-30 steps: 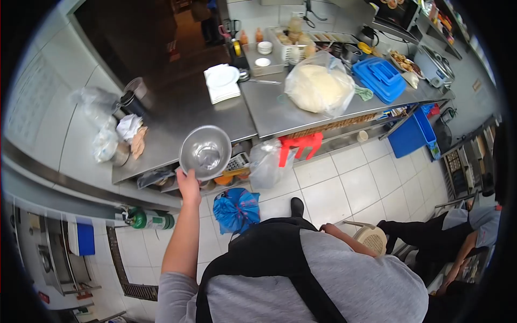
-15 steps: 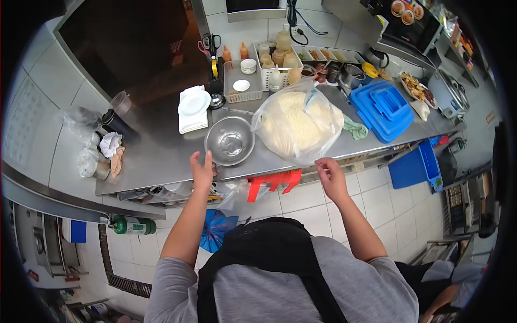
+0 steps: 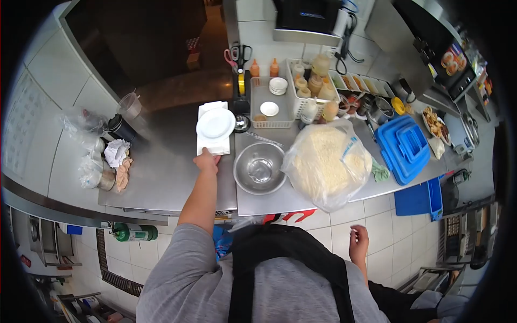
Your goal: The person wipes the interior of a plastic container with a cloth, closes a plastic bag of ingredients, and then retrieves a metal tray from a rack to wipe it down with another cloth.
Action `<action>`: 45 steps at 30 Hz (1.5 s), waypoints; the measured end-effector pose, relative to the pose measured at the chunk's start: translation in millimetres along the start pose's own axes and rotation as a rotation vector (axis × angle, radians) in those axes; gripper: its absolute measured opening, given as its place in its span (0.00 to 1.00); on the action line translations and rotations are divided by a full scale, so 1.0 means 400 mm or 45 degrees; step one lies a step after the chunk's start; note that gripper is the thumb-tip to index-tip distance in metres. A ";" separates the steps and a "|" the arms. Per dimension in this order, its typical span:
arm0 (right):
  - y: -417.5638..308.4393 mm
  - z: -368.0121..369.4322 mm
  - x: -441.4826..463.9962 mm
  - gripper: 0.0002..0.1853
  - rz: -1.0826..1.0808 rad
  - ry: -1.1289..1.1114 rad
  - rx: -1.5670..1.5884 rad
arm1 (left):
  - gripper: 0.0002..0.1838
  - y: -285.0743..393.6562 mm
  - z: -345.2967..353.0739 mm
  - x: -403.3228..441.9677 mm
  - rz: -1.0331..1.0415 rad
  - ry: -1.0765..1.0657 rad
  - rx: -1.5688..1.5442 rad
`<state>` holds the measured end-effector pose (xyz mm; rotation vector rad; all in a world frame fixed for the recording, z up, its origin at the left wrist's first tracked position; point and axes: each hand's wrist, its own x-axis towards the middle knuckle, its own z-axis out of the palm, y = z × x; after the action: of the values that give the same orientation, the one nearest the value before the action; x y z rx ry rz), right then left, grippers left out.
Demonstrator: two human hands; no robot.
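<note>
My left hand (image 3: 207, 159) has its fingers closed on the near edge of a stack of white folded paper or cloth (image 3: 218, 147). A white plate (image 3: 215, 124) rests on that stack. To the right stands a steel bowl (image 3: 259, 168) with nothing visible in it. Beside the bowl, a clear plastic bag (image 3: 328, 164) full of pale, shredded-looking food bulges over the counter's front edge. My right hand (image 3: 358, 242) hangs below the counter over the floor, fingers loosely curled and apart, with no object visible in it.
A basket of sauce bottles (image 3: 312, 91) and a grey tray (image 3: 272, 123) with small white dishes stand at the back. A blue lid (image 3: 404, 148) lies right of the bag. Crumpled paper (image 3: 116, 153) and bagged containers sit far left. The steel counter's front edge (image 3: 167, 210) runs before me.
My left hand has moved from beside the bowl forward to the white stack. My right hand has drawn back and down from the bag. The view has shifted with my head.
</note>
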<state>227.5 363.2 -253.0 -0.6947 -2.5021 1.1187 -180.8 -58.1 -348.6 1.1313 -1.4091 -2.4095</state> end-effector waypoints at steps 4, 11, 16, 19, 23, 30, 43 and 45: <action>0.020 0.006 -0.014 0.06 0.041 0.090 -0.158 | 0.29 0.044 0.022 -0.056 0.027 0.161 0.068; -0.007 0.059 0.038 0.05 0.035 0.135 -0.246 | 0.30 0.126 -0.075 0.137 0.029 0.029 0.116; 0.008 0.080 0.039 0.05 0.112 0.111 -0.358 | 0.22 0.267 -0.169 0.235 0.082 0.052 0.156; 0.060 0.066 0.007 0.05 0.097 0.057 -0.452 | 0.18 0.349 -0.225 0.296 0.114 0.100 0.170; 0.178 0.037 -0.065 0.05 0.172 -0.002 -0.583 | 0.18 0.440 -0.297 0.391 0.129 0.204 0.181; 0.470 -0.008 -0.257 0.01 0.316 0.026 -0.770 | 0.21 0.558 -0.412 0.535 0.230 0.297 0.301; 0.177 0.090 -0.292 0.08 0.577 0.000 -0.641 | 0.19 0.500 -0.659 0.303 1.033 1.001 1.959; 0.135 0.096 -0.207 0.11 0.351 0.108 -0.525 | 0.16 0.470 -0.656 0.294 1.184 0.550 1.602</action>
<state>295.1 325.6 -325.9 -1.2006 -2.6433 0.6306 -137.8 -398.7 -336.7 0.6909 -2.4799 -0.5090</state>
